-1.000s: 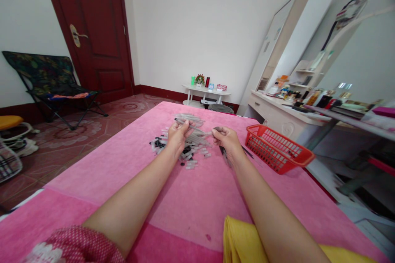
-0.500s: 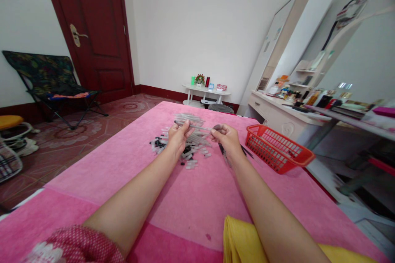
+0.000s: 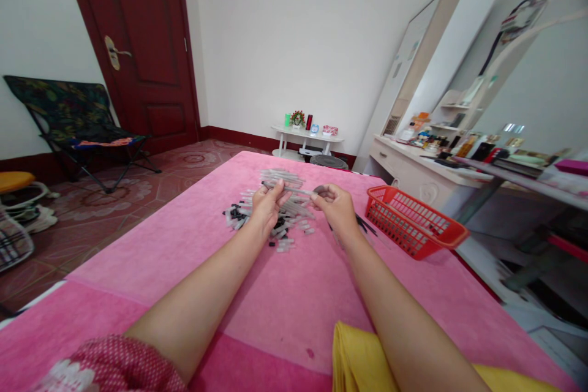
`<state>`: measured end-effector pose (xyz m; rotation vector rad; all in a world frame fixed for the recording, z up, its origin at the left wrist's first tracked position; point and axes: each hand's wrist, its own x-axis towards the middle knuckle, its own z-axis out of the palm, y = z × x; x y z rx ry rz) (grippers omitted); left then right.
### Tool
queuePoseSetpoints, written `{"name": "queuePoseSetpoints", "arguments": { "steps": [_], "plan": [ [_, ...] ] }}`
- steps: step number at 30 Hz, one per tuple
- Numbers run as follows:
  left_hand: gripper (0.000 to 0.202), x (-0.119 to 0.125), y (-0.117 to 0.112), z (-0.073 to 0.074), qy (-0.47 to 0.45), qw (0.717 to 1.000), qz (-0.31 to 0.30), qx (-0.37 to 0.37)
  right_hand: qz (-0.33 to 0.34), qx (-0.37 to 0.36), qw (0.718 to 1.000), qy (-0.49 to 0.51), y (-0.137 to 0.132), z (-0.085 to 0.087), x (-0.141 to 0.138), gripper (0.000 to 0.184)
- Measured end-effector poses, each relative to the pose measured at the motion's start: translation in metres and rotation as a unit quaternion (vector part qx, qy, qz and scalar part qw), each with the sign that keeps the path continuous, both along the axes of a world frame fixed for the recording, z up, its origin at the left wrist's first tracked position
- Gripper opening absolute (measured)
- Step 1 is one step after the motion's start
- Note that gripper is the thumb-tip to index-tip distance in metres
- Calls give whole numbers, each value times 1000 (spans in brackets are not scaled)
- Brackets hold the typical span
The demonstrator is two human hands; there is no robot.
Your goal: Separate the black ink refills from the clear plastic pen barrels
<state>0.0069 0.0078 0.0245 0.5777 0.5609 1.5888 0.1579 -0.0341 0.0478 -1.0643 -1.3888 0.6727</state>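
Note:
A slender translucent pen barrel (image 3: 301,192) spans the gap between my two hands above the pink cloth. My left hand (image 3: 267,203) is closed around its left end, where a dark tip sticks out past the fingers. Thumb and fingers of my right hand (image 3: 334,203) pinch the other end; what is inside that hand is partly hidden. Under and behind the hands lies a heap of clear pen barrels (image 3: 280,177). Loose black and whitish pen caps (image 3: 281,245) lie on the near side of the heap. Thin black rods (image 3: 366,225) rest right of my right hand.
An orange-red plastic basket (image 3: 416,223) stands on the pink cloth (image 3: 174,245) at the right. Folded yellow fabric (image 3: 361,358) lies at the near edge, under my right forearm. A crowded dressing table (image 3: 413,165) is to the right, a folding chair (image 3: 87,116) at the left.
My right hand has shifted slightly left, closer to my left hand, which has tilted a little. Both still grip the pen barrel.

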Motion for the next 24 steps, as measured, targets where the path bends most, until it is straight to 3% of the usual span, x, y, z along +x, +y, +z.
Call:
{"name": "queuePoseSetpoints", "arguments": {
  "steps": [5, 10, 16, 24],
  "plan": [
    [15, 5, -4, 1, -9, 1000, -10, -23, -45, 25, 997, -53, 0, -2, -2, 12],
    [18, 8, -8, 1, -1, 1000, -3, -16, -76, 0, 996, -44, -1, -4, -1, 10],
    [29, 9, -12, 1, 28, 999, -4, 24, -39, -113, 989, 84, -5, 0, -4, 5],
    [43, 10, -23, 5, 59, 990, -22, 122, 33, -292, 938, 184, -7, 13, 10, 7]
  ]
}}
